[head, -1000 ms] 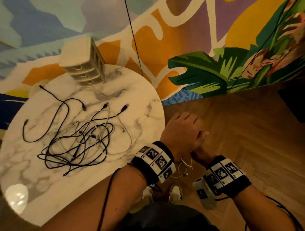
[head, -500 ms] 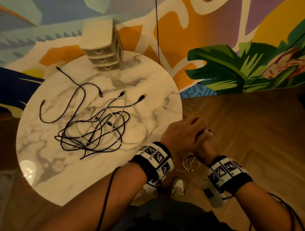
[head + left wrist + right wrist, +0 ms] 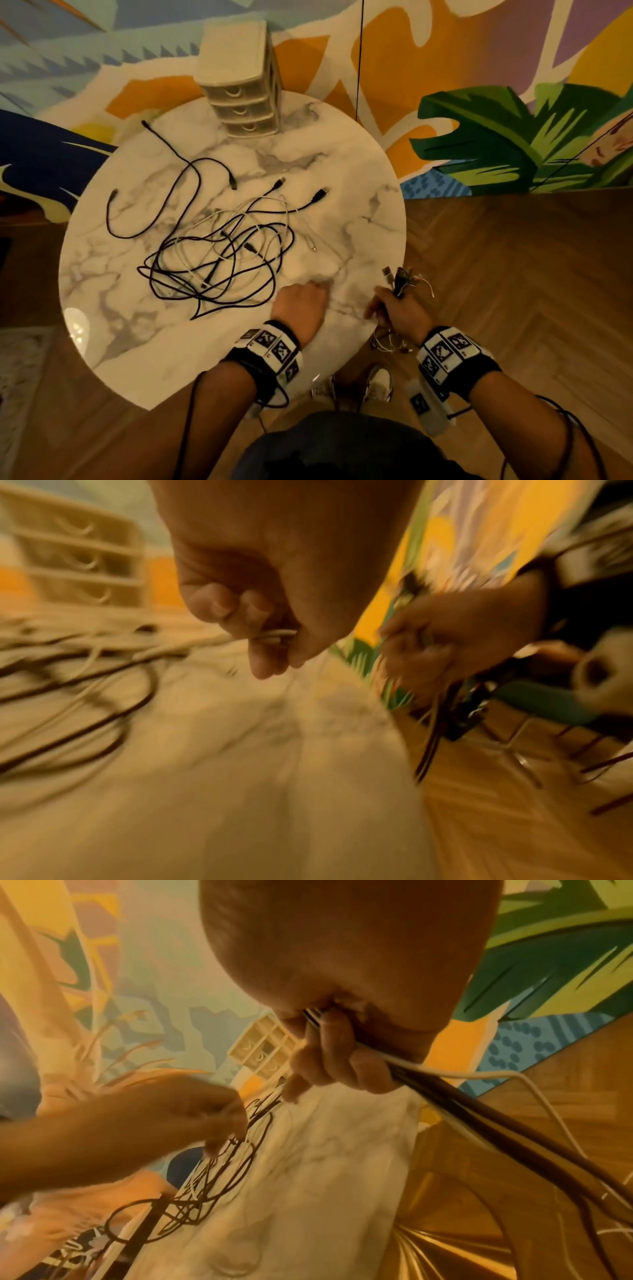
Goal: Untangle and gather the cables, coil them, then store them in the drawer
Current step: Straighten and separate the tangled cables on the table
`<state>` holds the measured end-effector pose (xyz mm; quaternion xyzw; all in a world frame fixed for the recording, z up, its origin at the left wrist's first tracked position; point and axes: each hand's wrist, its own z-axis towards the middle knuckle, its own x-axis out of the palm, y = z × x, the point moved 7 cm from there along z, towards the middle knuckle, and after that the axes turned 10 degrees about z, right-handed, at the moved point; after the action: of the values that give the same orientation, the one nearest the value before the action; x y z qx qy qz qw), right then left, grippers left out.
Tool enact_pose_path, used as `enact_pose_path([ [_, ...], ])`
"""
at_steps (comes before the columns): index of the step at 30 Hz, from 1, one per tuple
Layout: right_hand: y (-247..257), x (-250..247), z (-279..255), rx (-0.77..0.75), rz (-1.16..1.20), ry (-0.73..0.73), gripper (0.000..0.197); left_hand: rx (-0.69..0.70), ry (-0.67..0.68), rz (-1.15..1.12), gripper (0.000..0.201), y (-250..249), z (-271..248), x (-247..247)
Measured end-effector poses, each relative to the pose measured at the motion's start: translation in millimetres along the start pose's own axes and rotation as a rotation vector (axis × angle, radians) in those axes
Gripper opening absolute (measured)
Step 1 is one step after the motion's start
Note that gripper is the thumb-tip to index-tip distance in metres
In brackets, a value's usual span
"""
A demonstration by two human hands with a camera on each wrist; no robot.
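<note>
My hands, joined off the table edge a moment ago, have parted: my right hand (image 3: 399,310) clenches a cable bundle (image 3: 401,279), my left hand (image 3: 301,305) reaches toward the tangle (image 3: 219,253) on the marble table (image 3: 359,192). Gathering resumes. The left wrist view alone reveals a white cable (image 3: 277,635) pinched there.

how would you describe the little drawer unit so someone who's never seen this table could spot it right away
Start at the round marble table in front of the painted wall. At its far edge, beyond the tangle of cables, stands the drawer unit. It is the only boxy, upright thing on the table: cream plastic, three stacked drawers, each with a curved handle, all closed.
</note>
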<state>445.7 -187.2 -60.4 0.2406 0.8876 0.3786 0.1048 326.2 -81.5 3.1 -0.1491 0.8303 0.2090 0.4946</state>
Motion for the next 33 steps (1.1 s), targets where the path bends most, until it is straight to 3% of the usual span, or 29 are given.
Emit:
enact_pose_path([
  [3, 9, 28, -4, 0.018, 0.193, 0.070, 0.051, 0.058, -0.057, -0.056, 0.027, -24, -2, -29],
  [6, 21, 35, -2, 0.021, 0.430, 0.021, 0.035, 0.077, -0.054, -0.118, 0.034, -37, -7, -37],
  [12, 44, 14, 4, -0.059, 0.625, -0.058, 0.040, 0.104, -0.033, -0.195, 0.019, -27, -18, -2],
  [15, 68, 5, -1, -0.137, 0.677, -0.081, 0.040, 0.032, 0.099, -0.289, 0.023, -4, -16, 39],
  [18, 93, -2, -12, -0.268, 0.698, -0.088, 0.043, 0.021, 0.205, -0.361, 0.040, 21, -14, 64],
  [20, 106, -3, -23, -0.354, 0.629, -0.078, 0.046, 0.048, 0.126, -0.441, 0.050, 30, -7, 50],
  [22, 116, 2, -33, -0.424, 0.556, -0.061, 0.049, 0.083, -0.041, -0.591, 0.051, 37, 5, 13],
  [24, 122, 6, -42, -0.466, 0.529, -0.057, 0.048, 0.134, -0.109, -0.690, 0.051, 35, 17, -20],
  [28, 127, 8, -48, -0.461, 0.568, -0.068, 0.046, 0.288, 0.063, -0.382, 0.046, 5, 20, -8],
  [31, 125, 3, -50, -0.425, 0.599, -0.086, 0.045, 0.239, 0.164, -0.125, 0.045, 14, 17, 38],
  [33, 124, -3, -53, -0.428, 0.584, -0.117, 0.044, 0.185, 0.134, -0.037, 0.034, 28, 19, 48],
])
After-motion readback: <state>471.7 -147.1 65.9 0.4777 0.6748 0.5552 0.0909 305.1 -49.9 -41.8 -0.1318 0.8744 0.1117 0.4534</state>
